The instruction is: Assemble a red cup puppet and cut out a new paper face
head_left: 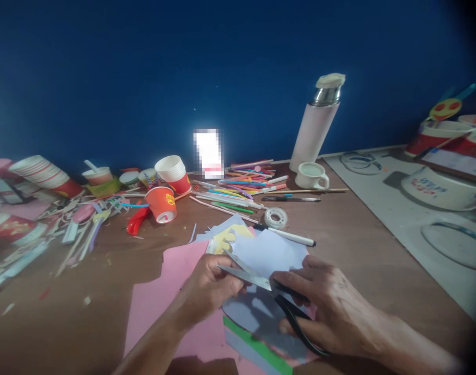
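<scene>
My right hand grips a pair of scissors by the black handles, fingers and thumb in the loops. The blades are parted and point left, towards my left hand. That hand is closed, thumb against fingers; whatever it pinches is too small or hidden to make out. Under both hands lie a pale blue sheet of paper, a large pink sheet, a green strip and a yellow paper piece.
Behind the papers lie a marker, a tape roll, a pen and coloured sticks. Further back stand a mug, a pink flask and an orange paper cup. Stacked cups and craft scraps crowd the left.
</scene>
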A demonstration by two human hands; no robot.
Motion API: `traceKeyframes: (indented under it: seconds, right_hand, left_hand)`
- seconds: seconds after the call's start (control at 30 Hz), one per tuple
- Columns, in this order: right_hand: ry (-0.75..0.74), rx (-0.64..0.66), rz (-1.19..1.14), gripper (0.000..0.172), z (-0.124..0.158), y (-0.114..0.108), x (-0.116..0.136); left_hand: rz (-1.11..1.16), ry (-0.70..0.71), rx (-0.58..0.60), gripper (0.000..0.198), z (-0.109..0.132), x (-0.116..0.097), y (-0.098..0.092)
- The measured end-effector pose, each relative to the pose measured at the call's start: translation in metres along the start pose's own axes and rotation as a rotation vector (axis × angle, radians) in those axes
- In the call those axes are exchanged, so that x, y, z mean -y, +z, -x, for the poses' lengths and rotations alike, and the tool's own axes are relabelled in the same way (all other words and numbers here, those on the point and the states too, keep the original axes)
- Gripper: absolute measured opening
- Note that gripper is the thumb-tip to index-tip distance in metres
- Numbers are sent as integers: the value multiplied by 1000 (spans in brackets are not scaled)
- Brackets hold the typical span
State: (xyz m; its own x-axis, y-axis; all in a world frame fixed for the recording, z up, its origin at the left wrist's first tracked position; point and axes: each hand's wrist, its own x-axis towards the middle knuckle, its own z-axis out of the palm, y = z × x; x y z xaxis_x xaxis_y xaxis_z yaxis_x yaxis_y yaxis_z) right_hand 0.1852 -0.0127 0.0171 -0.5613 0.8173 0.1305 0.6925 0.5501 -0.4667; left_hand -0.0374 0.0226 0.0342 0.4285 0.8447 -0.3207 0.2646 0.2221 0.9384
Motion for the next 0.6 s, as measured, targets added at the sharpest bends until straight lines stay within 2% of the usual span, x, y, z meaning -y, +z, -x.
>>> traceKeyframes:
  seconds: [0.37,0.47,0.6]
  right_hand:
    - [-18,24,23,33,0,0,-4]
    - [40,57,-18,33,0,-2,-2]
    - [183,149,-188,28,-4,-8,0]
  left_hand:
    - [37,-25,32,14,-2,1,0]
    - [64,-11,3,14,-2,2,0]
    - [104,-43,-49,19,-1,3,-1]
